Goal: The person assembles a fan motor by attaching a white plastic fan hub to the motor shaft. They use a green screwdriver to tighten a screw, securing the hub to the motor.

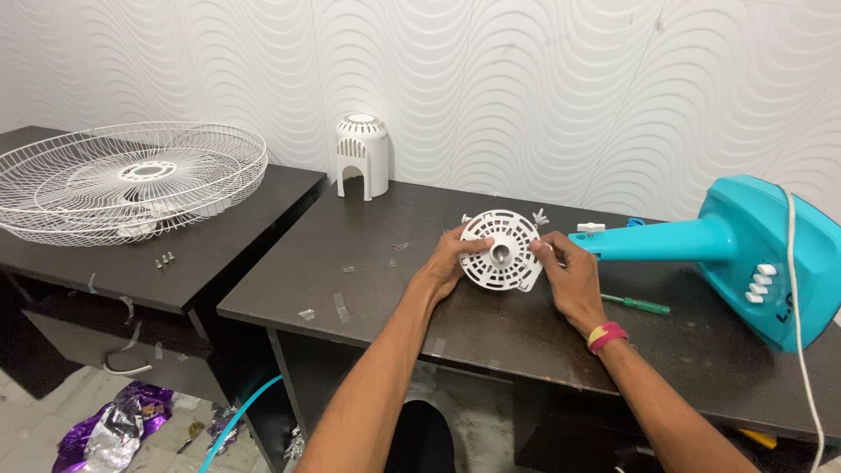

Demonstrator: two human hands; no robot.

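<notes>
Round white slotted plastic disc (500, 250) is held upright just above the dark table (368, 289), near its middle. Left hand (447, 263) grips the disc's left rim; right hand (574, 278) pinches its right rim. Teal fan stand (745, 254) lies right, with a green screwdriver (639, 304) near it. White motor cover (362, 156) stands far; wire fan guard (131, 180) rests far left.

Teal fan base (771, 263) cut off at the right edge; screws (164, 259) beside the wire grille (131, 180) too small to tell.
</notes>
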